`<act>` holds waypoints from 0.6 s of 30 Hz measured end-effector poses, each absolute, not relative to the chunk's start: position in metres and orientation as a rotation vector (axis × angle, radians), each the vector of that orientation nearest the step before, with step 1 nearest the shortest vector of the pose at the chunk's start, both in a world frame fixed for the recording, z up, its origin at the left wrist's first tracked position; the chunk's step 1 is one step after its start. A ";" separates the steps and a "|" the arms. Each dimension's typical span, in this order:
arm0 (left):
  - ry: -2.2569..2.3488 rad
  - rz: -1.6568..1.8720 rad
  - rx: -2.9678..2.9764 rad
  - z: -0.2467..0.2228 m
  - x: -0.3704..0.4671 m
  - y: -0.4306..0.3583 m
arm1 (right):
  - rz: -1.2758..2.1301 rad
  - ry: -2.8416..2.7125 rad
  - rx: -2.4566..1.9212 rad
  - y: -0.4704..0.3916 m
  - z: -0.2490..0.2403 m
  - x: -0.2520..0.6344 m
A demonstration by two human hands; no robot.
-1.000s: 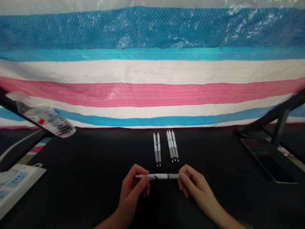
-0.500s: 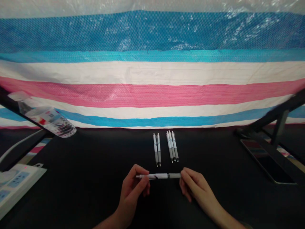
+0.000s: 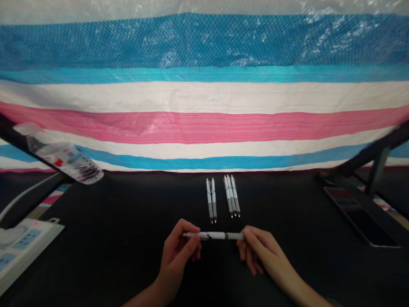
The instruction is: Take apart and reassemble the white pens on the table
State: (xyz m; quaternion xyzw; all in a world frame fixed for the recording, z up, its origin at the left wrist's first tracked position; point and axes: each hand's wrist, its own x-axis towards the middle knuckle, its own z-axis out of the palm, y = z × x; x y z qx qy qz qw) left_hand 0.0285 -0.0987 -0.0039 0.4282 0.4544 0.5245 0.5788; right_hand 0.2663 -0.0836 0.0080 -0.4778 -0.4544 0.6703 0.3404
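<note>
Pinching pen (image 3: 219, 235) level: my left hand (image 3: 177, 251) clamped near clicker end, right hand (image 3: 263, 249) on tip end, now farther out, lower fingers (image 3: 251, 260) fanned wider, baring more grey barrel.

No lettering can be read. At nine o'clock, the label (image 3: 66, 157) on the bottle (image 3: 87, 172) is too blurred; at six o'clock, the dark mark (image 3: 209, 235) on the pen (image 3: 219, 235) is too small.

Smooth plastic pen (image 3: 217, 235) — glossy, woven-looking sheeting (image 3: 204, 91)
</note>
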 end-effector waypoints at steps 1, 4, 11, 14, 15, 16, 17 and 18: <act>1.063 1.227 1.001 -0.003 0.029 -0.098 | 1.764 -1.184 -1.240 -0.084 0.007 0.266; 1.072 1.246 1.013 -0.001 0.028 -0.096 | 1.760 -1.114 -1.218 -0.083 0.010 0.265; 1.104 1.330 0.938 0.005 0.023 -0.090 | 1.682 -0.717 -1.158 -0.084 0.020 0.269; 1.101 1.356 0.897 0.007 0.023 -0.089 | 1.586 -0.605 -1.164 -0.084 0.017 0.273; 1.100 1.364 0.885 0.008 0.023 -0.089 | 1.560 -0.587 -1.155 -0.084 0.016 0.274; 1.098 1.372 0.875 0.009 0.024 -0.089 | 1.540 -0.578 -1.142 -0.084 0.014 0.275; 1.097 1.376 0.867 0.009 0.024 -0.089 | 1.527 -0.577 -1.128 -0.084 0.013 0.275; 1.097 1.379 0.860 0.010 0.024 -0.089 | 1.520 -0.578 -1.117 -0.084 0.012 0.275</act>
